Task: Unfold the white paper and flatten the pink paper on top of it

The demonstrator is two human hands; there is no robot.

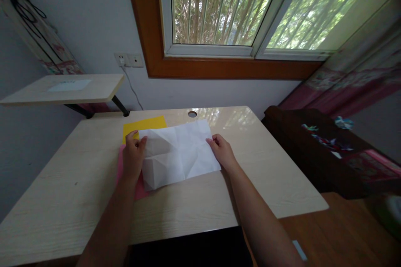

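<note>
A creased white sheet of paper (178,154) is stretched between my two hands above the desk, its fold lines crossing the surface. My left hand (133,156) pinches its left edge near the upper corner. At the opposite edge, my right hand (222,150) grips the paper between thumb and fingers. Behind and partly under the white sheet lie a yellow sheet (144,124) at the top left and a pink sheet (140,190) at the lower left; the white paper and my left hand hide parts of both.
The pale wooden desk (269,183) has a round cable hole (192,114) near its back edge. A raised shelf (103,87) on black supports stands at the left with a paper (70,85) on it. Dark brown furniture (300,146) holding small items is at the right, beyond the desk.
</note>
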